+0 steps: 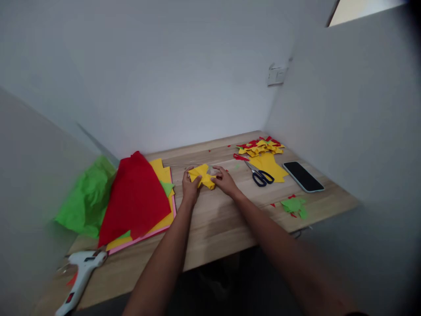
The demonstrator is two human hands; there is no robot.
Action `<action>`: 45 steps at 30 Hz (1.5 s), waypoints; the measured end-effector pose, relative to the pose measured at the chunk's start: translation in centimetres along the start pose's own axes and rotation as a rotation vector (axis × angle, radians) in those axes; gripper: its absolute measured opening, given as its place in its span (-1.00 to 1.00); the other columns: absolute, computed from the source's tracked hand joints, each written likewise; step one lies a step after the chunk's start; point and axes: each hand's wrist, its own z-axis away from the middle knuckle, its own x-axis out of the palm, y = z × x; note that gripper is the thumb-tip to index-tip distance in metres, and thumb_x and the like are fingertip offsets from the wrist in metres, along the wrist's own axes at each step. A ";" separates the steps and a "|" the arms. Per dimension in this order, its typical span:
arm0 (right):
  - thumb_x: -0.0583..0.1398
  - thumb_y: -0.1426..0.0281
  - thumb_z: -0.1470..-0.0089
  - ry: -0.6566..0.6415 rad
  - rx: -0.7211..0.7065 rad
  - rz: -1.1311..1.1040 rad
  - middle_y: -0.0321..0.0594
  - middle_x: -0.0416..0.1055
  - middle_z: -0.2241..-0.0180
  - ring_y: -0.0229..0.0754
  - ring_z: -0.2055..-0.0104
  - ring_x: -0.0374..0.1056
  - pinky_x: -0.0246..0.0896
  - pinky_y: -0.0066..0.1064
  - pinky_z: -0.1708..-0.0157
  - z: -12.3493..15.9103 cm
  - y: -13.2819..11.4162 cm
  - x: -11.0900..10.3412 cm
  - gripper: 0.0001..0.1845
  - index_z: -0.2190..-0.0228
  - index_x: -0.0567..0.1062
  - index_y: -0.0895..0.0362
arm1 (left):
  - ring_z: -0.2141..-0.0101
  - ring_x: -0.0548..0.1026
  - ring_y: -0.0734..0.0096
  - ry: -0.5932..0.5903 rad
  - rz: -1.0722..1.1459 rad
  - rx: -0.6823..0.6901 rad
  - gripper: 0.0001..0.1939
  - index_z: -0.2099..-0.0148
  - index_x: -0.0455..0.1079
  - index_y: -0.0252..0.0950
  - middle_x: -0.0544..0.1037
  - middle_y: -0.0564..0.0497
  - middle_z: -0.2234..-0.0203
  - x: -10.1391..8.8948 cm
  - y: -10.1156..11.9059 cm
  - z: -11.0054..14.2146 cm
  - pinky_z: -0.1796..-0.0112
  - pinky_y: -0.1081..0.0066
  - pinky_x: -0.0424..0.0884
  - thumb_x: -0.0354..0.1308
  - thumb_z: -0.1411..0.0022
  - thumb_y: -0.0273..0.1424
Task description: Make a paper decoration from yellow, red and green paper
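Note:
Both hands hold a folded piece of yellow felt or paper [204, 174] just above the middle of the wooden table. My left hand [190, 186] grips its left side, thumb in front and fingers behind. On its right side my right hand [225, 181] pinches the lower edge between thumb and fingers. Whether the sheet is felt or paper I cannot tell. To the right of my right hand lie scissors [260, 176] with dark handles, their blades partly open over a yellow sheet [269, 164].
Red sheet [136, 202] tops a stack at left, beside crumpled green material [88, 197]. A white glue gun [80, 272] lies front left. Cut red and yellow pieces [261, 147] pile at back right, near a phone [303, 176]. Green scraps [295, 206] sit near the front edge.

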 end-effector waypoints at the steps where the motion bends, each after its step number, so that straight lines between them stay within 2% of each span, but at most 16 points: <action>1: 0.29 0.35 0.09 -0.024 0.003 -0.006 -0.44 0.39 0.54 -0.27 0.48 0.30 0.28 -0.41 0.37 0.6 -0.1 0.2 -0.46 0.01 0.43 0.12 | 0.33 0.55 0.40 -0.013 -0.011 0.002 -0.32 -0.10 0.20 -0.22 0.54 0.01 0.22 -0.1 0.0 0.4 0.27 0.36 0.50 0.36 0.08 -0.34; 6: 0.22 0.37 0.09 -0.041 0.012 -0.060 -0.40 0.40 0.51 -0.26 0.49 0.31 0.29 -0.42 0.43 3.0 -0.7 0.2 -0.46 0.00 0.39 0.13 | 0.28 0.55 0.35 -0.086 -0.081 0.005 -0.26 -0.09 0.27 -0.26 0.55 0.00 0.22 0.4 0.2 2.7 0.23 0.38 0.48 0.41 0.20 -0.42; 9: 0.20 0.35 0.11 -0.031 0.014 -0.092 -0.41 0.36 0.54 -0.25 0.50 0.30 0.28 -0.42 0.43 4.1 -1.2 -0.3 -0.46 0.02 0.38 0.15 | 0.28 0.55 0.33 -0.104 -0.117 0.003 -0.24 -0.10 0.26 -0.28 0.56 -0.01 0.23 0.7 0.6 4.3 0.23 0.36 0.48 0.39 0.20 -0.44; 15: 0.19 0.36 0.16 -0.048 0.024 -0.126 -0.44 0.34 0.57 -0.25 0.53 0.28 0.25 -0.43 0.46 6.9 -2.1 -0.8 -0.44 0.04 0.39 0.17 | 0.37 0.56 0.35 -0.073 -0.159 -0.003 -0.17 -0.22 0.14 -0.29 0.56 -0.02 0.30 0.9 1.6 8.0 0.30 0.36 0.49 0.31 0.12 -0.42; 20: 0.17 0.39 0.19 -0.040 0.013 -0.120 -0.47 0.33 0.59 -0.28 0.53 0.26 0.23 -0.45 0.45 9.4 -2.9 -0.6 -0.45 0.06 0.40 0.15 | 0.39 0.53 0.43 -0.006 -0.187 0.043 -0.19 -0.20 0.18 -0.27 0.53 0.04 0.33 1.0 2.5 11.0 0.32 0.46 0.45 0.24 0.17 -0.52; 23: 0.16 0.38 0.19 -0.021 0.010 -0.121 -0.46 0.34 0.58 -0.28 0.54 0.26 0.21 -0.46 0.46 10.4 -3.3 -0.5 -0.47 0.08 0.40 0.15 | 0.42 0.52 0.42 -0.001 -0.185 0.052 -0.22 -0.20 0.19 -0.28 0.53 0.06 0.39 0.6 2.7 12.1 0.37 0.46 0.44 0.27 0.13 -0.45; 25: 0.17 0.36 0.19 -0.013 0.011 -0.122 -0.46 0.33 0.58 -0.29 0.54 0.24 0.18 -0.47 0.48 10.8 -3.5 -0.5 -0.47 0.08 0.41 0.16 | 0.43 0.51 0.41 0.002 -0.182 0.054 -0.35 -0.10 0.28 -0.30 0.53 0.04 0.40 0.3 2.7 12.5 0.39 0.45 0.43 0.30 0.09 -0.34; 27: 0.18 0.34 0.19 0.005 0.017 -0.123 -0.48 0.28 0.61 -0.30 0.56 0.20 0.15 -0.48 0.50 11.0 -3.7 -0.5 -0.47 0.08 0.41 0.16 | 0.44 0.50 0.41 0.017 -0.181 0.059 -0.52 0.09 0.37 -0.32 0.53 0.03 0.41 -0.1 2.5 12.6 0.40 0.45 0.43 0.32 0.08 -0.26; 30: 0.19 0.29 0.15 0.033 0.029 -0.129 -0.52 0.20 0.62 -0.31 0.58 0.16 0.12 -0.49 0.54 11.0 -3.8 -0.4 -0.49 0.09 0.39 0.16 | 0.46 0.47 0.42 0.061 -0.172 0.072 -0.64 0.26 0.37 -0.31 0.50 0.06 0.46 -0.5 2.3 12.5 0.41 0.45 0.41 0.31 0.06 -0.21; 36: 0.21 0.31 0.18 0.030 0.044 -0.135 -0.49 0.25 0.61 -0.28 0.57 0.20 0.15 -0.47 0.54 11.4 -3.8 -0.3 -0.48 0.10 0.40 0.16 | 0.46 0.49 0.42 0.118 -0.099 0.074 -0.65 0.25 0.33 -0.30 0.51 0.06 0.45 -0.8 1.7 12.2 0.39 0.43 0.43 0.26 0.00 -0.17; 41: 0.18 0.29 0.15 0.137 0.044 -0.160 -0.54 0.17 0.62 -0.31 0.59 0.11 0.09 -0.48 0.53 11.7 -3.0 -1.0 -0.49 0.08 0.37 0.16 | 0.50 0.48 0.47 0.147 -0.071 0.075 -0.60 0.12 0.30 -0.29 0.47 0.12 0.49 -1.0 1.3 12.6 0.41 0.46 0.41 0.22 -0.02 -0.22; 45: 0.18 0.25 0.16 0.242 0.050 -0.187 -0.51 0.23 0.60 -0.28 0.55 0.18 0.11 -0.47 0.49 11.4 -2.6 -1.3 -0.59 0.21 0.33 0.11 | 0.62 0.37 0.53 0.154 -0.093 0.073 -0.57 0.05 0.27 -0.28 0.37 0.21 0.60 -1.1 1.5 13.1 0.53 0.53 0.31 0.18 -0.03 -0.25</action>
